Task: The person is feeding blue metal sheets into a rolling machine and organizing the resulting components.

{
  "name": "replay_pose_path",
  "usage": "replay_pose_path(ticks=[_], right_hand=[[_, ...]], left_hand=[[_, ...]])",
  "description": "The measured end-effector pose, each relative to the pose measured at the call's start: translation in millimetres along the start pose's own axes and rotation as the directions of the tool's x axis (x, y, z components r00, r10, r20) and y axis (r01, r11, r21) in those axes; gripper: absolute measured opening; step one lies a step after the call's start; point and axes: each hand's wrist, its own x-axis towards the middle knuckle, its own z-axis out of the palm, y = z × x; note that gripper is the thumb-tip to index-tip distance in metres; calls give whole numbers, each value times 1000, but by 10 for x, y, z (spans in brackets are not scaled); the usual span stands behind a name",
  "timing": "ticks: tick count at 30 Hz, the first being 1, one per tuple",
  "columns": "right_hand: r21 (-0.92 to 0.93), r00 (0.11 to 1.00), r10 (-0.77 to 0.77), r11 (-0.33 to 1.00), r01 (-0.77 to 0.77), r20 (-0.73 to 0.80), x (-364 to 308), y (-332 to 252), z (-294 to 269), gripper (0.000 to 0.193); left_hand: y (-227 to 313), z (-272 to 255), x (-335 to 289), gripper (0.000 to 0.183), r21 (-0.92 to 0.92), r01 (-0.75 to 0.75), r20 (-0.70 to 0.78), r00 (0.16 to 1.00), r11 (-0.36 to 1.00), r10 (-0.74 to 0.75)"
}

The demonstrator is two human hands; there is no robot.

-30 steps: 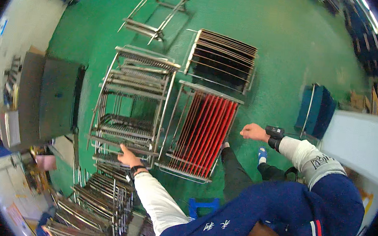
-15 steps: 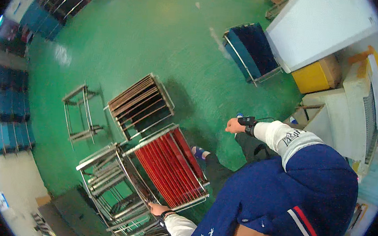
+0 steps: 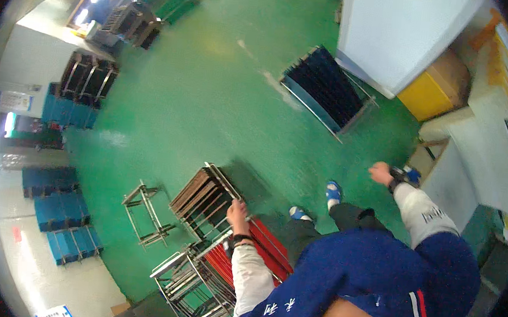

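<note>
Fingers too small to tell parted from closed, the left hand [image 3: 238, 219] hovers by racked brown panels [image 3: 198, 197] and red panels [image 3: 273, 245], contact uncertain, while the right hand [image 3: 379, 173], apparently empty, hangs above green floor [image 3: 211, 100]. The person [image 3: 353, 270] appears on foot, between grips; any hold would call for opened fingers and settled footing.

Rack of red panels [image 3: 271, 249], partly hidden, standing on green floor [image 3: 211, 94].
</note>
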Motion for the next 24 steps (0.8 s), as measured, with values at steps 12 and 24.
replay_pose_path(ticks=[12,24], right_hand=[[130,988,20,991,-40,152,-232,350,-198,18],[839,698,522,-64,-541,490,2193,-488,-937,31]], left_hand=[[448,2082,1609,40,412,33,279,947,910,-160],[1567,3855,3433,42,695,-360,464,886,623,-5]])
